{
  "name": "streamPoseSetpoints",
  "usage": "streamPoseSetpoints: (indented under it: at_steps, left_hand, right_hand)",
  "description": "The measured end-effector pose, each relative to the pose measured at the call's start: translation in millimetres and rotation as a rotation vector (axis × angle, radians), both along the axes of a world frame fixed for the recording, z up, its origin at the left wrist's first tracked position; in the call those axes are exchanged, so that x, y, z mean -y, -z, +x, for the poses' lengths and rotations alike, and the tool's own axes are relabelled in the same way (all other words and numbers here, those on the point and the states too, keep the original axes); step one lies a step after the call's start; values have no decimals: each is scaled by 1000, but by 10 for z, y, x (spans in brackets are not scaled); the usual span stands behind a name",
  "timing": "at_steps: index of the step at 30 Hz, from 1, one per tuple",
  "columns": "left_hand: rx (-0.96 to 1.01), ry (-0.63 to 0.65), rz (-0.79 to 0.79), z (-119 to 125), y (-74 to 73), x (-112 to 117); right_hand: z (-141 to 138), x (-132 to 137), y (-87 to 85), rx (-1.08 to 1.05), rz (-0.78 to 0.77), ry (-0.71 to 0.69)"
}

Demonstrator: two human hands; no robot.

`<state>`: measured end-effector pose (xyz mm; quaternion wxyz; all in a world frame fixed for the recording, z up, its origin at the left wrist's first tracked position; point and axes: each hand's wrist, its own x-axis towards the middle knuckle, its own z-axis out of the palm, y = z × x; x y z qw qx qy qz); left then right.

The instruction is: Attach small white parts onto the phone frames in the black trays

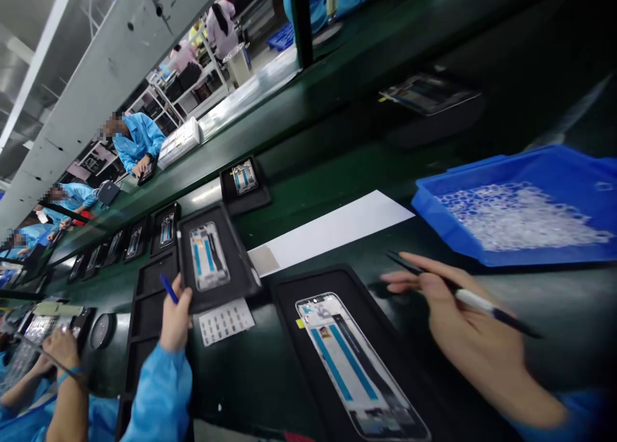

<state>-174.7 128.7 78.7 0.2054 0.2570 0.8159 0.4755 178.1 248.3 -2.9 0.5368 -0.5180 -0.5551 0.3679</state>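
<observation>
My left hand (175, 318), in a blue sleeve, grips the near edge of a black tray (237, 257) that carries a phone frame (209, 256); a small blue stick (168, 288) pokes up by its fingers. My right hand (475, 336) holds a thin black-and-white pen-like tool (475, 299), its dark tip pointing left over the green belt. Between my hands lies a second black tray (294, 300) with a larger phone frame (354, 365) showing blue strips. A white sheet of small stickers (225, 322) lies by the left tray.
A blue bin (434, 211) of small clear parts stands at the right. A white paper strip (337, 227) lies on the green belt (299, 191), with more trayed phones along it. A co-worker's hands (60, 349) work at the lower left; others in blue sit across.
</observation>
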Motion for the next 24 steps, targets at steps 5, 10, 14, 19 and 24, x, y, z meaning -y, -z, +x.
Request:
streamPoseSetpoints:
  at_steps: [5,10,14,19,24]
  left_hand:
    - [-276,24,-225,-823,-157,-1060]
    - [-382,38,-333,-1181,-210,-1523]
    - [-500,80,-339,-1068,-293,-1321]
    - [-482,202,-172,-477,-264,-509]
    - [-460,283,-26,43,-47,325]
  right_hand:
    - [-81,6,159,66,47,-118]
    - [-64,-10,201,172,90,-137]
    - [-61,-10,240,233,75,-170]
    - [-48,111,200,308,99,-157]
    - [-94,178,88,413,306,-299]
